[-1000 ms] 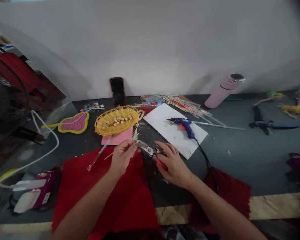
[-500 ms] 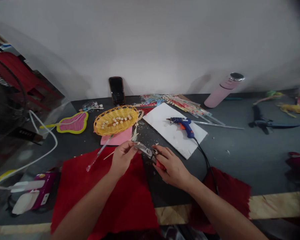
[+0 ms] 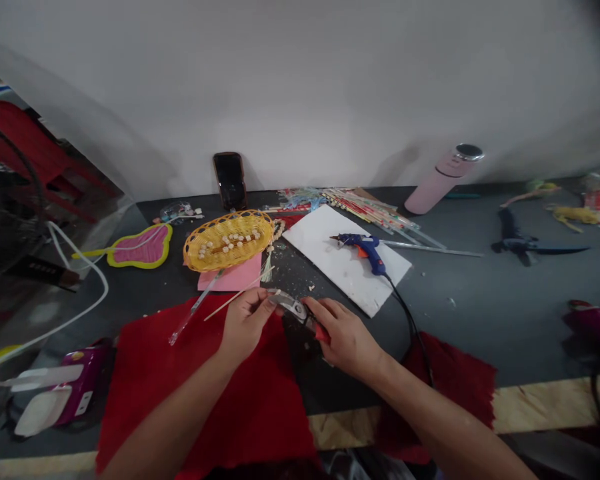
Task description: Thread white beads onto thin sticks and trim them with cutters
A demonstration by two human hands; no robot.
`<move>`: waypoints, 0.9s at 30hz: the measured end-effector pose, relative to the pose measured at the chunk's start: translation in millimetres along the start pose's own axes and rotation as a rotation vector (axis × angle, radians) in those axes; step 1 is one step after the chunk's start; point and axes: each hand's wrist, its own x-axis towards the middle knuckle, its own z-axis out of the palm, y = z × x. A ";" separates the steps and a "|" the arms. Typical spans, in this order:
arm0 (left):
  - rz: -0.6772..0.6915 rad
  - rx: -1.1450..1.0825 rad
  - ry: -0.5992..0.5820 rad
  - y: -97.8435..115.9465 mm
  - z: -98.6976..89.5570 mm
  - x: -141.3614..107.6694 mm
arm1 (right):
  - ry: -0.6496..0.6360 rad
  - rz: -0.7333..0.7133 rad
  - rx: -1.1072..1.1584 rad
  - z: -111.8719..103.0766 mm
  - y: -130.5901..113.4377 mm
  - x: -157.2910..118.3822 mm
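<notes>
Right fingers (image 3: 320,310) tightened round clippers (image 3: 295,308), slanting lengthwise (blades leftward), left fingers (image 3: 263,307) pinched alongside

The dark tabletop (image 3: 455,333) carries 2 red cloths (image 3: 200,387), the left one larger, and a yellow basket (image 3: 229,241) partly over a pink sheet (image 3: 235,275). A white board (image 3: 345,280) lies right of it, under a blue glue gun (image 3: 367,252). 1 phone (image 3: 230,181) and 1 pink bottle (image 3: 443,180) stand along the back, with sticks (image 3: 375,210) between them.
</notes>
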 end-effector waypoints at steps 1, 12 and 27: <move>-0.016 -0.004 -0.001 -1.0 0.1 -0.1 | -0.005 0.003 -0.006 -0.7 -0.1 0.0; -0.143 -0.153 -0.124 -3.6 -4.6 3.5 | -0.034 -0.014 -0.067 -0.2 5.5 4.6; -0.134 -0.197 -0.149 -9.5 -2.5 3.7 | -0.051 0.004 -0.007 -4.6 2.4 1.9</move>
